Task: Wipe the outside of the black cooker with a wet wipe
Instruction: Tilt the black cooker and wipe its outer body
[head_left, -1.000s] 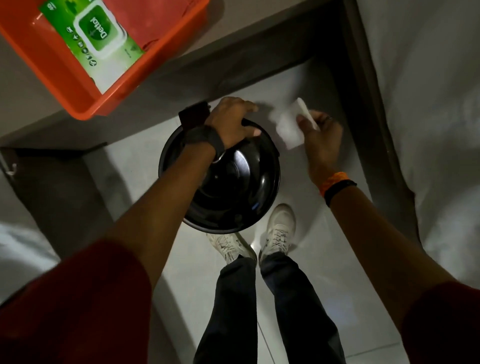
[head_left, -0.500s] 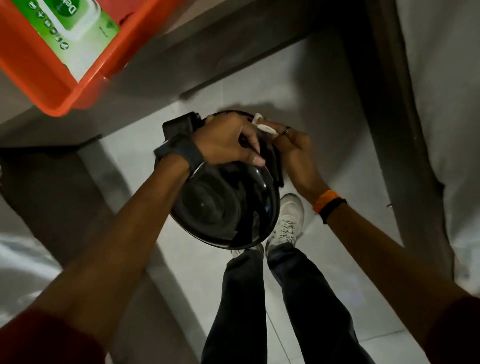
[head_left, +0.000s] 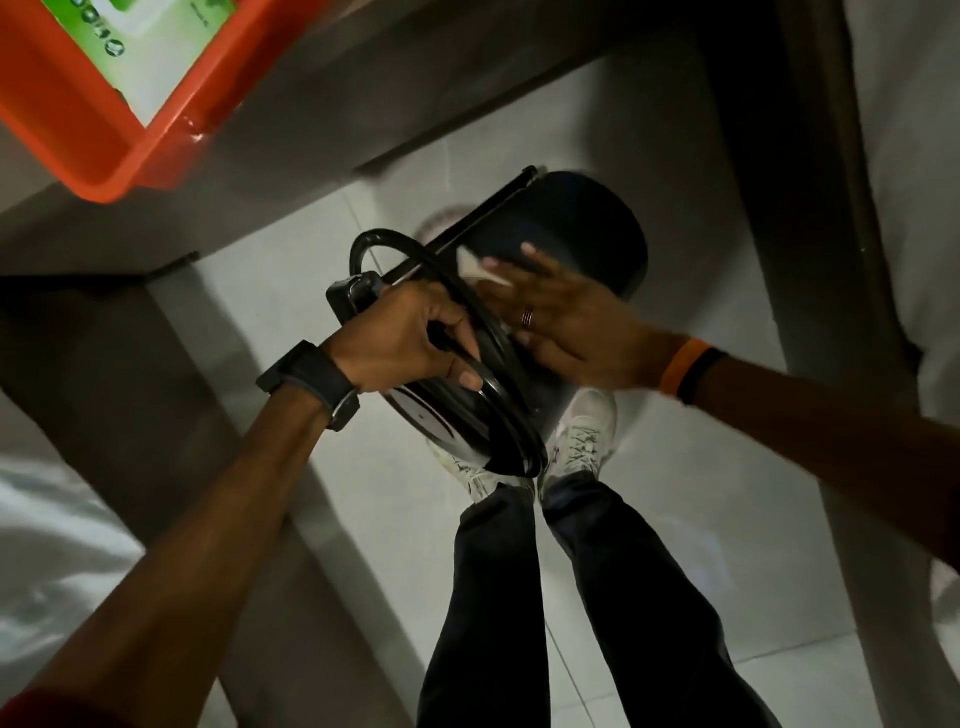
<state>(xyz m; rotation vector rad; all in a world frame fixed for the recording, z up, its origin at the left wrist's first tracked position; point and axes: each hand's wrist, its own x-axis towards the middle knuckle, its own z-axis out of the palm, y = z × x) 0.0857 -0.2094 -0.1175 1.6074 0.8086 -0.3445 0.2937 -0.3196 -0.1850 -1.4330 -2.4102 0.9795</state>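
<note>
**Wiping the tilted cooker's side wall**

Held off the floor, over the white tiles and above the pale shoes: the round, glossy black cooker (head_left: 582, 234), tipped on its side so the lid faces lower left and the dark body wall faces up. Gripped at the lid rim by the left hand (head_left: 410, 338), fingers curled tight around the edge near the handle block. Pressed flat against the body wall by the right hand (head_left: 566, 317): the small white wet wipe (head_left: 475, 267), fingers spread and extended rather than closed, only a corner of the wipe showing past the fingertips.

Best done with long, overlapping strokes around the curve, steady palm pressure, and small turns of the cooker from the rim grip (likely the only way to reach the hidden underside). Worth refolding the wipe to a clean face once soiled. Up on the grey counter, top left: a bright orange plastic tray (head_left: 124, 171) holding a green-and-white wipes pack (head_left: 140, 52).
</note>
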